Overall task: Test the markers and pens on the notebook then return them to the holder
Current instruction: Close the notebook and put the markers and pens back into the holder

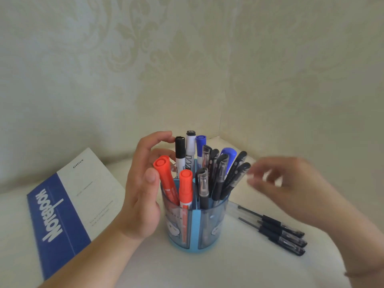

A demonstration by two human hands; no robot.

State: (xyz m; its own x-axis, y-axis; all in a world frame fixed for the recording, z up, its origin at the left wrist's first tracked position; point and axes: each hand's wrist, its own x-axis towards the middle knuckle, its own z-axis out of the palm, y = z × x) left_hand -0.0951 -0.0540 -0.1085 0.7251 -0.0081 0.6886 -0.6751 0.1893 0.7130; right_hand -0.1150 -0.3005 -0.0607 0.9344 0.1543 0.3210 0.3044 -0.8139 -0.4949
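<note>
Head view, the only one I've got: the blue holder (195, 225) stands mid-table, packed and divided into compartments. My left hand (141, 196) is curled beside its left wall, thumb against the nearer red marker (166, 181), index tip touching the cap of the black marker (180, 151); the fingers (164, 136) are loosely bent, not clamped round anything. A second red marker (185, 189) stands beside the first, a white marker (190, 146) and a blue marker (200, 149) behind. On the right, black pens (220, 179) fan out of their compartment. My right hand (291, 188) is blurred, hovering just off those pen caps, fingers spread and empty as far as I can tell. The notebook (68, 200) lies shut at the left, well clear of the holder. Three more pens (278, 231) lie on the table (207, 271) at the right. I'd call this picking the next one to test. The next move calls for pinching one cap, lifting straight up so neighbours don't tip, and opening that notebook
</note>
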